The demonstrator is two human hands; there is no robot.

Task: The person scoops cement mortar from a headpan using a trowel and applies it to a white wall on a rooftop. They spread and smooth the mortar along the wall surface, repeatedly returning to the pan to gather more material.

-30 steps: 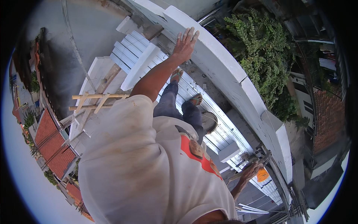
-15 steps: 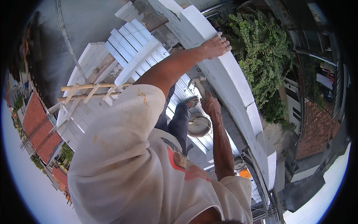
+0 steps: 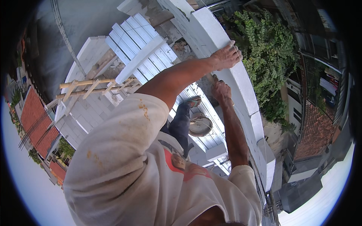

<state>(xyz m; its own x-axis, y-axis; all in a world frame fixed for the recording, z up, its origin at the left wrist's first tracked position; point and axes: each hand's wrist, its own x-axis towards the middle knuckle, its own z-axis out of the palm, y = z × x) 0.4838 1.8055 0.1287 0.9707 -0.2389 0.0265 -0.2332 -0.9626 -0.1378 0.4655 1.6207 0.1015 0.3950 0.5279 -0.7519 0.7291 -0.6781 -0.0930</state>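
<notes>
My left hand [image 3: 227, 55] lies over the top edge of a white lightweight block [image 3: 209, 28] in a curved-looking wall, fingers stretched across it toward the far side. Just below, my right hand [image 3: 221, 92] is closed around the handle of a hammer [image 3: 215, 77] close to the wall's inner face. The hammer's head is hidden behind my left forearm. A thin string runs along the wall top beside my left fingers. Near my sandalled foot, a round bucket [image 3: 200, 125] of grey mortar stands on the corrugated metal sheets.
Ribbed metal sheeting [image 3: 141, 43] forms the footing, with a long pale block [image 3: 139, 60] across it. A bamboo ladder [image 3: 88, 86] leans at the left. Past the wall there is a drop with a leafy tree [image 3: 262, 60] and tiled roofs [image 3: 316, 128].
My right hand has brought the hammer up and closer to the wall, its head passing out of sight behind my left forearm. My left hand stays on the block as the view shifts slightly.
</notes>
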